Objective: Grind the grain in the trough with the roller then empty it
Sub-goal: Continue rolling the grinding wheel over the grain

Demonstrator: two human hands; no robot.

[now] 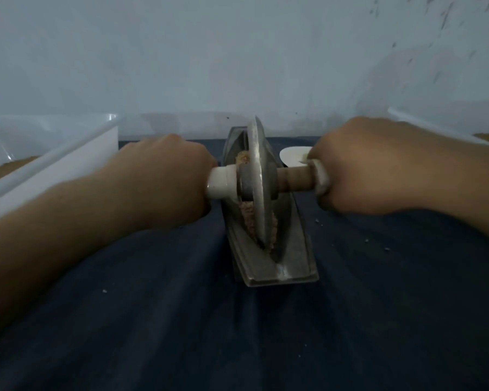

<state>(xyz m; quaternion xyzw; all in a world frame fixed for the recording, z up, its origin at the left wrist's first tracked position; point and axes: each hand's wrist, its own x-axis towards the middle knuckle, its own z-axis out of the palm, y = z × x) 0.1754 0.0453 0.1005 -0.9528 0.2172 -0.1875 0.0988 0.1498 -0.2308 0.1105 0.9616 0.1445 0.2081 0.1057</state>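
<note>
Roller (258, 176) in trough (295, 258), left grip (164, 176), right grip (376, 165) clasping its ends

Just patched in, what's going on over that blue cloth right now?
A person is grinding. The left hand and the right hand each grip one end of the roller, whose disc stands upright in the metal trough. Brownish grain, partly crushed, lies along the groove beside the disc, so the trough is not yet emptied. The trough sits on a dark blue cloth, with a few crumbs scattered on it. A white container stands to the left.
</note>
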